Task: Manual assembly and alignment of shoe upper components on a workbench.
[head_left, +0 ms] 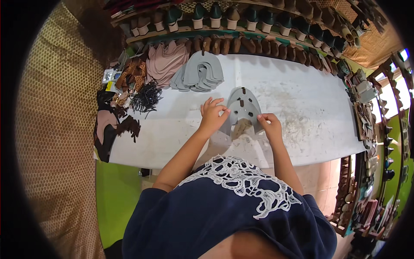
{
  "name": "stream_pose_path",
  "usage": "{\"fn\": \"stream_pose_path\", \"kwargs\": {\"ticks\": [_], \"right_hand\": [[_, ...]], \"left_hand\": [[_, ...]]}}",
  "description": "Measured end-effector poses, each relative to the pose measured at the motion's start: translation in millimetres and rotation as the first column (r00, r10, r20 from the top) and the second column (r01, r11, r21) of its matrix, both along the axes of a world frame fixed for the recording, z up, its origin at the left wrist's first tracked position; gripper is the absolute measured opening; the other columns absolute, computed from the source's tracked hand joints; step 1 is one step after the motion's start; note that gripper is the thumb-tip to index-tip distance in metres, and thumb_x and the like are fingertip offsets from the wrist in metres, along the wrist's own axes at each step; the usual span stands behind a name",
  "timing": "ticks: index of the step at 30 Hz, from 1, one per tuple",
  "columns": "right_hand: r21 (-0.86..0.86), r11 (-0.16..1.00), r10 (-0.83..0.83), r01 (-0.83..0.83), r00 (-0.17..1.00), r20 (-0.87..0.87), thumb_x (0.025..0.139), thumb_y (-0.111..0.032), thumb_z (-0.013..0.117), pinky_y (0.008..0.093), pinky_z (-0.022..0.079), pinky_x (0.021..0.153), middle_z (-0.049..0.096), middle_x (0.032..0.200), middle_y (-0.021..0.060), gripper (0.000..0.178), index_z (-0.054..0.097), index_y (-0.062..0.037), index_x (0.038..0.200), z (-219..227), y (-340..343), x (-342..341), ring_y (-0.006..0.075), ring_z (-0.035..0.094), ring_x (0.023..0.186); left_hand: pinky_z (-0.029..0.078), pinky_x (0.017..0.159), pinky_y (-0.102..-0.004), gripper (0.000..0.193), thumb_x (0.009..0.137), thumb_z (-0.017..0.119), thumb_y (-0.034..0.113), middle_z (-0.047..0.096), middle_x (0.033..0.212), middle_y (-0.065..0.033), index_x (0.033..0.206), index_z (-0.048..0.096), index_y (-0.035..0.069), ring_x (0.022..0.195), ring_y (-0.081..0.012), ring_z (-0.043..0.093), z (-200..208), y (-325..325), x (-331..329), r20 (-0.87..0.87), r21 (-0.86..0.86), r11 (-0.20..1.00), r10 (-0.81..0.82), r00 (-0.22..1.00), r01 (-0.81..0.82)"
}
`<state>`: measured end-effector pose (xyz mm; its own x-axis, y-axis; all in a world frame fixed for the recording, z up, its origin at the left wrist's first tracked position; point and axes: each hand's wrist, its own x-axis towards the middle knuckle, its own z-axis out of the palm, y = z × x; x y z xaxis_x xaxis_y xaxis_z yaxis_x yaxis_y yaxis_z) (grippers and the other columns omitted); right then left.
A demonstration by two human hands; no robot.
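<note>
A grey, arch-shaped shoe upper piece (242, 113) is in front of me with its open end toward me. Small dark patches dot it, and a dark strip marks its top. Behind it, another grey arch-shaped piece (247, 92) shows, partly overlapped. With thumb and forefinger together, my left hand (211, 115) pinches the near piece's left edge, its other fingers raised. My right hand (271, 126) has the right edge between thumb and forefinger. Farther back on the table lies a stack of similar grey shoe uppers (202, 71).
The white-covered table (310, 108) has dark smudges. Pink pieces (166, 61), black stringy scraps (146, 97) and brown scraps (128, 126) crowd its left side. Brown shoe lasts (224, 45) line the back edge beneath a shelf of green ones (215, 13). More racks stand to the right.
</note>
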<state>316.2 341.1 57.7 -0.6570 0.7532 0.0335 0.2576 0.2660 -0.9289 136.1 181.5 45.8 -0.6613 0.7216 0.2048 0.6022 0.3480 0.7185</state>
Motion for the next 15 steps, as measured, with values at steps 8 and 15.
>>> {"fn": "stream_pose_path", "kwargs": {"ticks": [8,15], "right_hand": [[-0.117,0.986,0.145,-0.121,0.962,0.232,0.080,-0.016,0.064,0.0231,0.044,0.065,0.064,0.077,0.0047,0.022,0.064,0.0016,0.092,-35,60,-26,0.0105,0.058,0.070],[0.115,0.987,0.038,-0.108,0.871,0.489,0.080,-0.020,0.062,0.0330,0.048,0.071,0.066,0.088,0.0107,0.026,0.063,-0.0014,0.098,-35,78,-58,0.0212,0.063,0.078]], "left_hand": [[0.014,0.101,-0.0621,0.021,0.079,0.062,0.036,0.051,0.128,-0.0015,0.084,0.070,0.017,0.129,-0.0352,0.028,-25,48,-12,0.038,-0.256,0.962,0.103,0.994,-0.090],[0.013,0.102,-0.0642,0.025,0.079,0.061,0.035,0.049,0.129,-0.0046,0.095,0.068,0.017,0.128,-0.0376,0.029,-53,77,-32,0.056,-0.340,0.922,0.218,0.974,-0.187]]}}
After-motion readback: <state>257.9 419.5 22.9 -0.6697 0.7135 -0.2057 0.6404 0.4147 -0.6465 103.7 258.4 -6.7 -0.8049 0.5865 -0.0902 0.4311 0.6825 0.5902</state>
